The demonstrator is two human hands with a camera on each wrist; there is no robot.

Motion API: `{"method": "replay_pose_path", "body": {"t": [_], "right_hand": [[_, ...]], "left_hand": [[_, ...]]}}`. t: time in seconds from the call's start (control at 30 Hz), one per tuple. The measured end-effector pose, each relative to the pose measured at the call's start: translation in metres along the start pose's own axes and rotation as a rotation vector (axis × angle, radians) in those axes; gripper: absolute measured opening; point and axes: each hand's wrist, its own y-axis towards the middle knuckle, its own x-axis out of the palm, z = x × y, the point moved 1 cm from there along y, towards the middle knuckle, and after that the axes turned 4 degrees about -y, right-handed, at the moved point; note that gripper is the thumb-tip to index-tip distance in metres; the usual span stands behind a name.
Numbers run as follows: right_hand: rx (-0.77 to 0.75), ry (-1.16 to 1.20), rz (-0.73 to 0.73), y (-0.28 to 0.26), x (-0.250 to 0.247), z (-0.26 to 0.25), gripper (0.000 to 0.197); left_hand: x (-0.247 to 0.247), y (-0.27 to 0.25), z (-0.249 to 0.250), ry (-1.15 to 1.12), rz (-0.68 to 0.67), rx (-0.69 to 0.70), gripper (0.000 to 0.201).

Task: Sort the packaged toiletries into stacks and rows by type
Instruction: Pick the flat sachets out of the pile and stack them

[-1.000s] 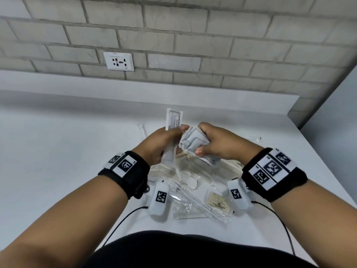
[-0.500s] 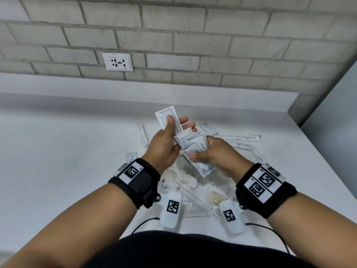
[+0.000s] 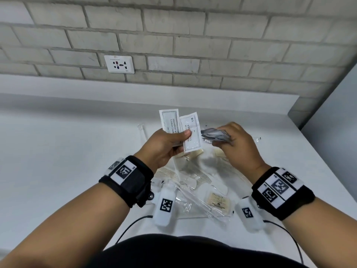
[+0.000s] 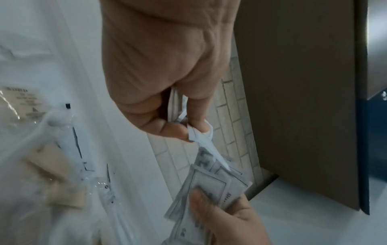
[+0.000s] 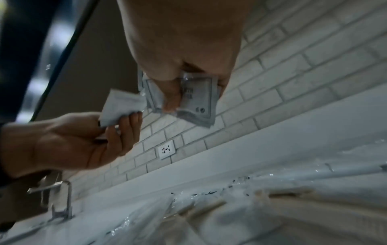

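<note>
My left hand [image 3: 170, 141] pinches two white shampoo-and-conditioner sachets [image 3: 190, 132] between thumb and fingers, fanned upright above the counter; the left wrist view shows the thumb and finger clamped on their edges [image 4: 201, 136]. To its right, my right hand [image 3: 231, 140] grips a stack of several more of the same sachets [image 3: 214, 134], seen flat under the thumb in the right wrist view [image 5: 194, 97]. Both hands hover above a pile of clear-wrapped toiletries [image 3: 195, 182]: combs [image 3: 168, 174], toothbrushes and a wrapped soap bar [image 3: 219, 202].
The white counter [image 3: 58, 151] ends at a raised ledge under a brick wall with a socket [image 3: 119, 64]. More wrapped sticks lie behind the hands [image 3: 142, 130]. A grey panel [image 3: 332, 122] bounds the right side. A tap [image 5: 56, 199] shows in the right wrist view.
The hands have drawn apart: the left now holds two sachets fanned out, up from one, while the right keeps the remaining stack and has moved right.
</note>
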Motion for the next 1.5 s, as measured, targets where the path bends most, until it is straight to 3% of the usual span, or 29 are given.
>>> {"method": "replay_pose_path", "body": {"t": [0.07, 0.13, 0.3, 0.4, 0.5, 0.63, 0.77, 0.87, 0.97, 1.07, 1.17, 1.27, 1.4, 1.5], "right_hand": [[0.247, 0.184, -0.090, -0.006, 0.000, 0.002, 0.026], [0.381, 0.342, -0.122, -0.009, -0.002, 0.002, 0.030], [0.538, 0.898, -0.096, 0.006, -0.008, -0.014, 0.025], [0.529, 1.001, -0.168, 0.019, -0.013, -0.026, 0.032], [0.438, 0.782, -0.343, 0.034, -0.026, -0.040, 0.036], [0.154, 0.209, -0.655, 0.054, -0.045, -0.062, 0.023], [-0.074, -0.231, -0.864, 0.059, -0.033, -0.079, 0.024], [-0.118, -0.339, -0.959, 0.054, -0.010, -0.075, 0.040], [-0.050, -0.275, -0.905, 0.047, -0.003, -0.062, 0.035], [0.127, -0.053, -0.761, 0.039, -0.013, -0.049, 0.019], [0.341, 0.447, -0.478, 0.037, -0.015, -0.043, 0.021], [0.595, 0.904, -0.271, 0.036, 0.002, -0.041, 0.026], [0.786, 0.981, -0.306, 0.028, 0.026, -0.048, 0.017], [0.760, 0.821, -0.310, 0.027, 0.027, -0.048, 0.018]], "left_hand": [[-0.003, -0.001, -0.002, 0.045, 0.021, 0.056, 0.015], [-0.003, -0.002, -0.002, 0.064, 0.052, 0.092, 0.017], [-0.001, -0.001, -0.006, 0.087, 0.115, 0.113, 0.012], [-0.002, 0.000, -0.006, 0.121, 0.109, 0.104, 0.013], [-0.004, 0.001, 0.000, 0.352, 0.044, 0.075, 0.016], [-0.007, -0.001, 0.014, 0.639, -0.177, 0.008, 0.014], [-0.009, 0.002, 0.014, 0.497, -0.300, -0.051, 0.019], [-0.011, 0.005, 0.008, 0.400, -0.336, -0.081, 0.044], [-0.017, 0.008, 0.000, 0.336, -0.311, -0.076, 0.046], [-0.023, 0.011, -0.005, 0.191, -0.166, -0.063, 0.047], [-0.021, 0.012, -0.010, 0.019, -0.028, -0.017, 0.049], [-0.003, 0.012, -0.012, -0.129, -0.046, 0.012, 0.057], [0.025, 0.011, -0.013, -0.244, -0.141, -0.040, 0.057], [0.023, 0.013, -0.015, -0.350, -0.054, -0.054, 0.042]]}}
